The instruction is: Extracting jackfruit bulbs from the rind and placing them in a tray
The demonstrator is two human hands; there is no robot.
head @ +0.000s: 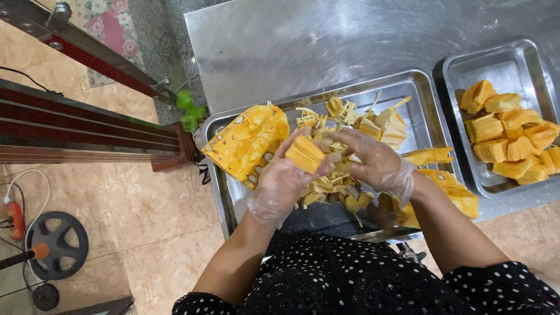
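Left hand (284, 181) cupped jackfruit pod (305, 153) over tray (224, 192), right of rind chunk (248, 142); right hand (373, 160) pinched its fibres. Pod seemed soft, light, slippery under gloves; best held round sides

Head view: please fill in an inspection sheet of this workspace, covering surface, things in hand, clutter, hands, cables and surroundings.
Surface: steel table, bare at the far side, carrying two metal trays.
Things in hand: yellow fruit pod held over the near tray; large cut fruit chunk at its left end; second chunk at its right end.
Clutter: pale fibre strips heaped in the near tray; cleaned pods piled in the far-right tray.
Hands: left hand, in a clear glove, grips the pod; right hand, gloved, pinches at it.
Cables: white cable on the floor, lower left.
Surroundings: tiled floor, dark wooden frame, black weight plate, floral mat.
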